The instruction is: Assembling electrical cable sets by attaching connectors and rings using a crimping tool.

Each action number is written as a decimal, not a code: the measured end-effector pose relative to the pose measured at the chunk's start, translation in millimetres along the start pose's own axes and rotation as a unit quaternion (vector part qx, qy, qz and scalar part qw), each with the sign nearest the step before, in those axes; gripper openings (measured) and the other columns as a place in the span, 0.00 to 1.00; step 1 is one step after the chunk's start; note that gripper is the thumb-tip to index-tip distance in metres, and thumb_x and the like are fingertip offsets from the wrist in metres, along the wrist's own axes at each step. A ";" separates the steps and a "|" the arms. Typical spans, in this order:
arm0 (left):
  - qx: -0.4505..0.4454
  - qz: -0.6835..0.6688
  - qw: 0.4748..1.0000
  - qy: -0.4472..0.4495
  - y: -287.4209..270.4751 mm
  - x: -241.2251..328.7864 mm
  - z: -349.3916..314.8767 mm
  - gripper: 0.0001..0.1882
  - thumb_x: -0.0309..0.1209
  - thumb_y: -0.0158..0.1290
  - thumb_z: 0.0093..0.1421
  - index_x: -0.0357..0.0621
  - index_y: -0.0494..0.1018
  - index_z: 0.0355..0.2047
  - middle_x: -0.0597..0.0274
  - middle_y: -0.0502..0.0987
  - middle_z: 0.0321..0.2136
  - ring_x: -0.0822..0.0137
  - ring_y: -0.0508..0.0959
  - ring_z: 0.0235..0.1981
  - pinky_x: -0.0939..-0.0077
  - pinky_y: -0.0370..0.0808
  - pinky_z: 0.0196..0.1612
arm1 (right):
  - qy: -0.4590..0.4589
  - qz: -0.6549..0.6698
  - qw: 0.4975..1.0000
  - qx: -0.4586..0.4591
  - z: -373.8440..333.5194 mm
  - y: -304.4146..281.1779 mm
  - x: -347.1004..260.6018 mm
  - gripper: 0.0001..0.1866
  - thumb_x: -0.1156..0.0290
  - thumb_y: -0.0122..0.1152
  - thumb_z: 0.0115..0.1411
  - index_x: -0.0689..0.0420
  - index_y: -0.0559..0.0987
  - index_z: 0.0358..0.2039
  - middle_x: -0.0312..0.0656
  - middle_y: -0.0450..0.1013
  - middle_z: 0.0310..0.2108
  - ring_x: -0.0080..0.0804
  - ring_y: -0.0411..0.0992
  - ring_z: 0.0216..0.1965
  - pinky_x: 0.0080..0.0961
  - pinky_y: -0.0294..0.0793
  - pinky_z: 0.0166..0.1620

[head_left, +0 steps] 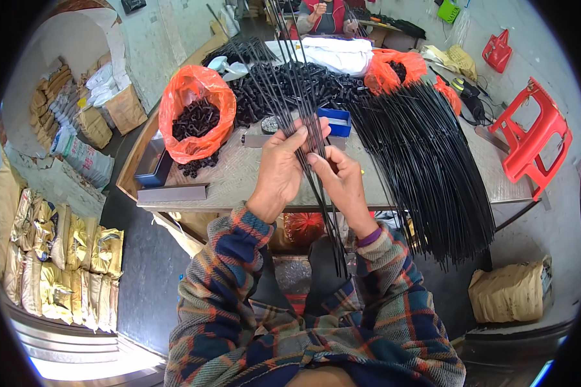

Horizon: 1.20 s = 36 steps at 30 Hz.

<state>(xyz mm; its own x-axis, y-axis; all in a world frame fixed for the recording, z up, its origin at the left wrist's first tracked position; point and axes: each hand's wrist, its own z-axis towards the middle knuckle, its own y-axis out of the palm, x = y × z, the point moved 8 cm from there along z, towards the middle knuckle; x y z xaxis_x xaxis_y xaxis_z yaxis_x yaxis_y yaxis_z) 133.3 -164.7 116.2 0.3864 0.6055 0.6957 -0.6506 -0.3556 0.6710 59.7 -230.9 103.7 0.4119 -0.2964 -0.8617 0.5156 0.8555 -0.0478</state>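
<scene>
Between my two hands, over the table's front edge, is a loose bundle of long thin black rods (295, 84). Its far ends fan out upward, and the near ends hang down over my lap. My left hand (281, 164) is closed round the bundle, its thumb pressed along the rods. My right hand (341, 177) pinches the same rods just below, thumb against fingers. To the right, a large pile of similar black rods (432, 174) lies across the table and droops over its front edge. A small blue box (337, 122) sits just behind my hands.
On the table (232, 187), an orange bag (168, 116) holds short black tubular pieces, with a heap of black parts (258, 97) behind it. A red plastic stool (536, 138) stands at the right. Stacked paper sacks (64, 277) are at left. Another person (326, 16) sits across the table.
</scene>
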 end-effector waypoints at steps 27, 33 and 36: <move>0.076 0.055 0.993 0.069 -27.4 39.9 -10.5 0.14 0.17 0.49 0.54 0.33 0.67 0.42 0.51 0.73 0.40 0.61 0.75 0.42 0.70 0.74 0.45 | 0.095 -0.614 0.781 0.067 33.8 -177.1 125.1 0.12 0.65 0.51 0.53 0.59 0.77 0.23 0.52 0.73 0.24 0.48 0.74 0.29 0.38 0.73 0.32; 0.086 0.052 0.993 0.062 -23.4 37.5 -14.2 0.15 0.17 0.50 0.53 0.32 0.67 0.42 0.51 0.73 0.41 0.61 0.75 0.42 0.71 0.74 0.45 | 0.004 -0.458 0.881 -0.118 34.3 -43.2 29.2 0.15 0.58 0.54 0.56 0.58 0.77 0.33 0.44 0.74 0.28 0.38 0.74 0.28 0.30 0.73 0.32; 0.077 0.035 0.993 0.080 -19.4 29.3 -11.5 0.13 0.17 0.50 0.53 0.32 0.69 0.41 0.52 0.74 0.40 0.63 0.75 0.41 0.73 0.74 0.44 | 0.090 0.109 0.966 -0.217 3.6 40.9 19.1 0.18 0.62 0.47 0.62 0.63 0.68 0.45 0.35 0.69 0.36 0.18 0.68 0.36 0.19 0.69 0.39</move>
<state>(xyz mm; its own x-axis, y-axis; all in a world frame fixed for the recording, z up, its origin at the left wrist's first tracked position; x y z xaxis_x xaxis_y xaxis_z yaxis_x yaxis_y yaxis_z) 149.8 -131.8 120.6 0.2274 0.6765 0.7005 -0.5601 -0.4976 0.6623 91.3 -203.1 87.1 0.3180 -0.0435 -0.9471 0.0511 0.9983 -0.0287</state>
